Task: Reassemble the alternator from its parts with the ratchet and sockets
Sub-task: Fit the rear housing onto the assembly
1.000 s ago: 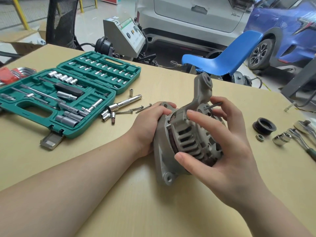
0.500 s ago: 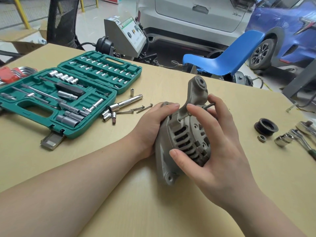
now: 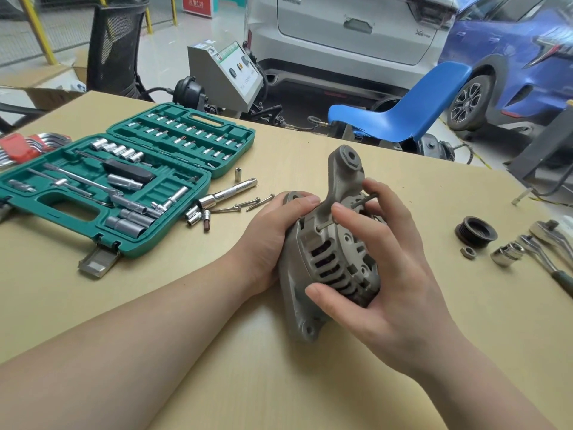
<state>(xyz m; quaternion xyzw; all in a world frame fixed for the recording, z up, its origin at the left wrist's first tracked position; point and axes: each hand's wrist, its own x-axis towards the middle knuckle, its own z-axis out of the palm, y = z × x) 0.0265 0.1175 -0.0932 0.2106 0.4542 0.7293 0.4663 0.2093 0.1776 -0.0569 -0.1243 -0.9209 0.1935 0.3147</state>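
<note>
Nearest the camera, the right hand (image 3: 376,274) wraps the alternator (image 3: 328,259), thumb on its slotted rear housing, fingertips pinching a long through bolt (image 3: 361,201) entering the casing. Opposite, the left hand (image 3: 273,237) clasps the front housing, keeping the unit on edge on the table (image 3: 217,352). Cast metal, it likely handles heavy and rigid; the housing rims offer safe holds. Farther off lie loose bolts (image 3: 248,204) and the green socket case (image 3: 102,187).
</note>
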